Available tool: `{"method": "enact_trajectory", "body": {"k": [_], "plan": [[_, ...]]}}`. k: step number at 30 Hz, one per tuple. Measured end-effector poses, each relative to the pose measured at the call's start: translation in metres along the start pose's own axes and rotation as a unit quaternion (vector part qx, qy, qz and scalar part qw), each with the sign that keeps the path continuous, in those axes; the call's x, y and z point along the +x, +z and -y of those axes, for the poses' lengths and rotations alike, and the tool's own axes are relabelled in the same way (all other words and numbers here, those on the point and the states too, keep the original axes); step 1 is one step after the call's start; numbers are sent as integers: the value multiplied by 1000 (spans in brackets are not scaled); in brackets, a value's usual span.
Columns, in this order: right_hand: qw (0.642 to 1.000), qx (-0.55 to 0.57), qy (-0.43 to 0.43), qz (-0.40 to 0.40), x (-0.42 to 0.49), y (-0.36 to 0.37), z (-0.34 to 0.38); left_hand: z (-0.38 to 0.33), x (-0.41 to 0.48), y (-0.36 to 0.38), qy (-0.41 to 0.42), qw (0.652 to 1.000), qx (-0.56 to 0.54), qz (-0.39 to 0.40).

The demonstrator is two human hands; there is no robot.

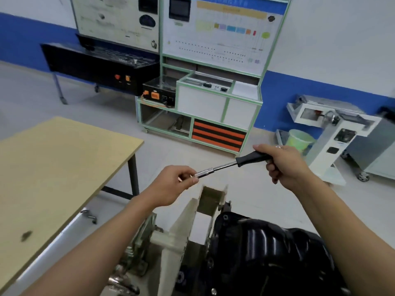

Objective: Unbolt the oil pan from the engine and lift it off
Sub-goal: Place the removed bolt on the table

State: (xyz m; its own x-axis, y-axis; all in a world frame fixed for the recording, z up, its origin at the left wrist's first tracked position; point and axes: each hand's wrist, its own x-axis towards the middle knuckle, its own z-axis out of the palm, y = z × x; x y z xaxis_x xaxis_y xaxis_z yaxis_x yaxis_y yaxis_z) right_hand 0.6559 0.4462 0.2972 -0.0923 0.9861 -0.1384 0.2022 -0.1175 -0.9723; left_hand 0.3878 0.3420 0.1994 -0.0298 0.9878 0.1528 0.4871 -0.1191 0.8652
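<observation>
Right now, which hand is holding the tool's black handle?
The right hand grips the black handle; the left hand only pinches the tool's shiny metal socket end.

Looks like an automotive training workshop — part classroom, part garage. Shows it first by a tall teaching panel point(222, 33) printed with a wiring diagram and rows of test sockets, set in a green-framed trolley point(198, 107) on castors. Holds beside that a black console point(96, 67) with orange buttons. Keeps a black oil pan point(267, 248) on an engine mounted in a cream stand point(186, 227), a socket driver point(224, 167) above it. Adds a plain wooden table point(53, 167), a bare grey floor point(213, 180), a white wall banded in blue point(299, 90) — and a wheeled white machine point(333, 133) near a green bin point(299, 139).
</observation>
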Motion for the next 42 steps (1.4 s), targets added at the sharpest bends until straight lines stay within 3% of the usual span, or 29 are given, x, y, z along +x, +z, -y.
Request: {"method": "enact_trajectory", "body": {"k": [8, 15, 21, 25, 33, 42], "plan": [[985, 121, 88, 85, 0, 140, -10, 64, -65, -97, -23, 962, -81, -259], [977, 94, 136, 135, -14, 256, -44, 160, -124, -173, -143, 931, -13, -336], [967, 68, 172, 173, -39, 357, -87, 244, -188, -208, -296, 856, -4, -423], [964, 41, 193, 176, -50, 406, -108, 290, -221, -222, -355, 838, 47, -412], [966, -2, 186, 179, -48, 437, -131, 350, -240, -218, -478, 825, 162, -253], [974, -1, 166, 155, -27, 425, -140, 378, -235, -208, -476, 815, 129, -304]]}}
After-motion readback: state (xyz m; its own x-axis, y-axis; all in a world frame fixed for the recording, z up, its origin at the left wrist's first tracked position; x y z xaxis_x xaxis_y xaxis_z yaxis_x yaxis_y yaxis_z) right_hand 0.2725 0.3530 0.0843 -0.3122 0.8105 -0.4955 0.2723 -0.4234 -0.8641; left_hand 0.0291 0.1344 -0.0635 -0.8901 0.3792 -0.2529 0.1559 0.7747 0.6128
